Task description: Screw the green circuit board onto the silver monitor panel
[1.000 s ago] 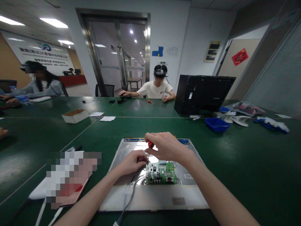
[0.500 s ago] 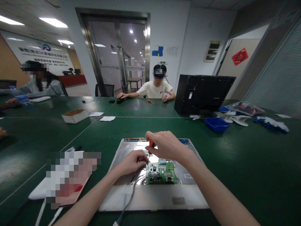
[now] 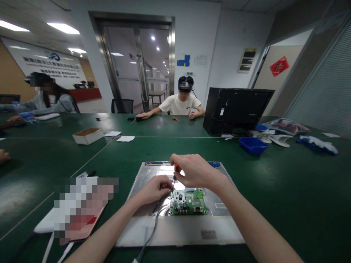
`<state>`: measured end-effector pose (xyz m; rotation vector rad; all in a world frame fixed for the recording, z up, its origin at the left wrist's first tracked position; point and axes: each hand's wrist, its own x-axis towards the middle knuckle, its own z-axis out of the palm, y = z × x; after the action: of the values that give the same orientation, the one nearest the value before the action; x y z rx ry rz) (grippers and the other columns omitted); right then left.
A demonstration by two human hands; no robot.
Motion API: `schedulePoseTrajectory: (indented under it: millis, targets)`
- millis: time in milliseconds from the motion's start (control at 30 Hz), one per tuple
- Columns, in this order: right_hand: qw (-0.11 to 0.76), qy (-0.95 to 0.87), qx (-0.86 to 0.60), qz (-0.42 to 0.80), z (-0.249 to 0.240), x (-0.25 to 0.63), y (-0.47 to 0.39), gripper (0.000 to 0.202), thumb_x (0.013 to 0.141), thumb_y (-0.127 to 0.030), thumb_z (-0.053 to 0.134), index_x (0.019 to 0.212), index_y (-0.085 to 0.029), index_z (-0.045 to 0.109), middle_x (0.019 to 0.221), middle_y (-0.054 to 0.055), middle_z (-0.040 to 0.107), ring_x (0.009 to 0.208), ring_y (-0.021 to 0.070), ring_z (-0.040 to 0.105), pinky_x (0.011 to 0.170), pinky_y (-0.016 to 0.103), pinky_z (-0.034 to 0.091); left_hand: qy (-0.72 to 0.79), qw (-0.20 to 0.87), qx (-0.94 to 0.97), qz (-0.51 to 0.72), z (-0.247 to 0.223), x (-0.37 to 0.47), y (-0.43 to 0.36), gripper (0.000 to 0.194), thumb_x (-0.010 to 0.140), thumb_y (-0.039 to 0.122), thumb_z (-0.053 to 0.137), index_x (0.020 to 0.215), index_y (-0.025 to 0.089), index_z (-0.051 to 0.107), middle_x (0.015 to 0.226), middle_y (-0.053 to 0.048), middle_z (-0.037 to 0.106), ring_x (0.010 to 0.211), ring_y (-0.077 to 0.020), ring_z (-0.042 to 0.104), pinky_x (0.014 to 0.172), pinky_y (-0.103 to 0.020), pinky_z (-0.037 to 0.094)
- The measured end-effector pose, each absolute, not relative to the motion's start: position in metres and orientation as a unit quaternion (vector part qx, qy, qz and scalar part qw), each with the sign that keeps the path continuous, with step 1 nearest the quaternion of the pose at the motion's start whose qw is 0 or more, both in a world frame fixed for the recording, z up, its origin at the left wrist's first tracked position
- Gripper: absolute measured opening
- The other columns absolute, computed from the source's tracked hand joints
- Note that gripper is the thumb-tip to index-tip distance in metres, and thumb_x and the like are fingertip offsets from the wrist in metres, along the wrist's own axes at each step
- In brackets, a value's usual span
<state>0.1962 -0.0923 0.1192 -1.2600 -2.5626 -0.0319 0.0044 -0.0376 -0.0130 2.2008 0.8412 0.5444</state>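
1. Little changes over the last second: the right hand (image 3: 193, 170) shifts slightly about the orange-and-black-handled screwdriver (image 3: 177, 168) with its thin metal shaft, and the handle shows a little differently between the fingers. Probably a small turn or regrip.
2. Shaft stays at the same spot, the far-left corner of the green rectangular circuit board (image 3: 189, 204); the work there appears unfinished.
3. Board lies flat on the silver rectangular metal panel (image 3: 223, 226), which rests on the dark green desk (image 3: 276, 204). Board position looks unchanged.
4. Right hand: closed around the screwdriver handle from above, wrist arched, forearm reaching in from the right. Shaft slants down and slightly left.
5. Left hand (image 3: 158, 188): stays low over the panel, fingers curled, thumb and fingertips together by the shaft's lower end. Cannot tell whether they pinch anything; the contact is too small to read.
6. Grey bundled cables (image 3: 155, 223) run from the board's left side toward the panel's near edge.
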Motion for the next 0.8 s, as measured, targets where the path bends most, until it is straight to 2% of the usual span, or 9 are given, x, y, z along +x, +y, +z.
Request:
schedulePoseTrajectory:
  millis: [267,533,800]
  targets:
    - [0.144,-0.882,-0.448,-0.029,0.1157,0.1955,-0.0893,0.013,0.082,-0.029,0.049,0.090,-0.020,0.050,0.076,0.002,0.064,0.063,0.0129,0.052,0.052,0.027,0.021,0.333,0.358,0.847,0.209,-0.0098,0.0052,-0.0400,0.015,0.073,0.009,0.055,0.081,0.015,0.065,0.079,-0.001,0.061,0.070,-0.0131,0.052,0.062,-0.022,0.039]
    - [0.145,-0.894,-0.425,-0.005,0.1194,0.1969,-0.0934,0.018,0.077,-0.022,0.049,0.094,-0.019,0.050,0.084,0.003,0.065,0.066,0.0129,0.052,0.052,0.027,0.023,0.324,0.361,0.850,0.206,-0.0133,0.0041,-0.0372,0.017,0.073,0.009,0.054,0.083,0.015,0.066,0.082,-0.002,0.062,0.073,-0.0141,0.053,0.065,-0.023,0.039]
    - [0.146,-0.888,-0.436,-0.022,0.1164,0.1941,-0.0903,0.015,0.081,-0.024,0.049,0.094,-0.019,0.050,0.082,0.002,0.066,0.064,0.0125,0.052,0.051,0.027,0.021,0.332,0.370,0.843,0.206,-0.0090,0.0045,-0.0398,0.016,0.073,0.010,0.055,0.083,0.015,0.066,0.079,-0.001,0.061,0.071,-0.0134,0.052,0.063,-0.022,0.039]
